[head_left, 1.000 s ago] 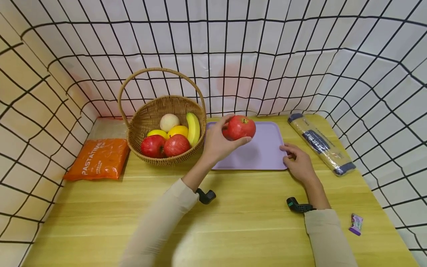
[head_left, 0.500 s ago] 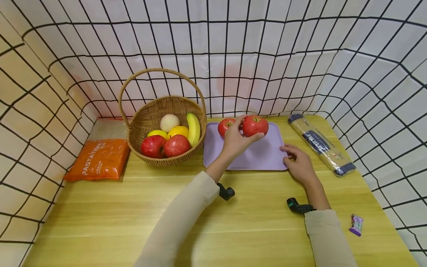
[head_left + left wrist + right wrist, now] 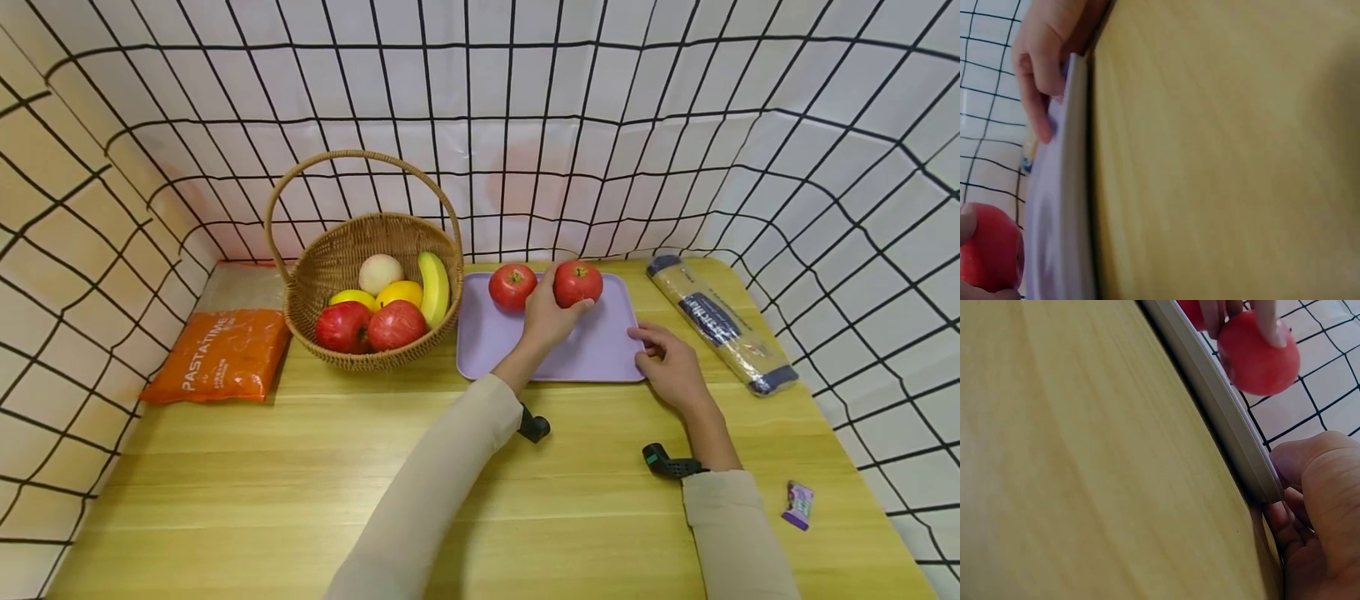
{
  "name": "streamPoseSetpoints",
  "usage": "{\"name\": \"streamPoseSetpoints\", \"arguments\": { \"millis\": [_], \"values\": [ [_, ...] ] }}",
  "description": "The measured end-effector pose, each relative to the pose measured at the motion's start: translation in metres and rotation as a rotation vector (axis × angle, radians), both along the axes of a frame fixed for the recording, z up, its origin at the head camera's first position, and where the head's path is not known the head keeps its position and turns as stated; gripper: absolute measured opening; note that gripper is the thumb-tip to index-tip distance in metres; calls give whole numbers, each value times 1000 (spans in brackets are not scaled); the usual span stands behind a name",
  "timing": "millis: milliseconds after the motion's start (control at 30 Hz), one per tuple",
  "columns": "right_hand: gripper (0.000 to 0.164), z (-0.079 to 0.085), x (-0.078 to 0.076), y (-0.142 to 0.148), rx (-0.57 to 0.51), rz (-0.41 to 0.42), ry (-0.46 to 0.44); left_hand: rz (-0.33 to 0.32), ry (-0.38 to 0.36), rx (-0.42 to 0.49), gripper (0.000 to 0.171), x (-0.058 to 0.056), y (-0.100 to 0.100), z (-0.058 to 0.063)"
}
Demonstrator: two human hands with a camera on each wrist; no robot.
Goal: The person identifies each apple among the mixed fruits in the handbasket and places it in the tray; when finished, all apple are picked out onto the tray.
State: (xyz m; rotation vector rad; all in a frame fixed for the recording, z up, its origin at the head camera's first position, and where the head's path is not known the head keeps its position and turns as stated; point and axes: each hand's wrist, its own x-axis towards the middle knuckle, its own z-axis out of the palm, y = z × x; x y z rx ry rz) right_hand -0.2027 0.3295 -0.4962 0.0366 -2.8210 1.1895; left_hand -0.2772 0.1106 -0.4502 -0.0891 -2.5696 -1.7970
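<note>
My left hand (image 3: 549,315) grips a red tomato (image 3: 578,283) with a green stem top, over the back right part of the purple tray (image 3: 480,354). The thumb curls round the tomato's near side and the fingers round its left side. A second tomato (image 3: 512,287) sits on the tray just left of that hand. At the tray's right edge my right hand (image 3: 670,367) pinches the rim; in the right wrist view its thumb (image 3: 1300,456) lies against the tray's edge, with the fingers lower down. The held tomato (image 3: 991,250) also shows in the left wrist view.
Left of the tray stands a wicker basket (image 3: 330,250) with a tall handle, holding apples, a banana, a peach and yellow fruit. An orange pasta bag (image 3: 225,354) lies further left. Right of the tray are a noodle packet (image 3: 720,321) and a small purple wrapped sweet (image 3: 798,505).
My left hand has carried its tomato rightward over the tray and then lowered it slightly, uncovering the second tomato. The right hand has stayed at the tray's edge.
</note>
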Motion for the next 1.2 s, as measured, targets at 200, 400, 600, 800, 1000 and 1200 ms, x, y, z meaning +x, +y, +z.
{"name": "streamPoseSetpoints", "arguments": {
  "millis": [200, 400, 600, 800, 1000, 1200],
  "values": [
    [42, -2, 0, -2, -3, 7, 19, 64, 17, 15, 83, -7, 9, -16],
    [41, 0, 0, -2, -6, 9, 20, 50, 37, -35, 88, -9, 11, -22],
    [41, 2, 1, -3, -7, 18, 24, -37, 6, -129, 103, -4, 3, -16],
    [42, 2, 1, -1, 2, 7, -5, -210, 6, -259, 109, 7, -13, -1],
    [42, 0, 0, -3, -11, 5, -12, -303, 123, -322, 100, 22, -50, 18],
    [41, -3, -1, -2, -7, 10, 11, -299, 212, -267, 85, 41, -86, 34]
  ]
}}
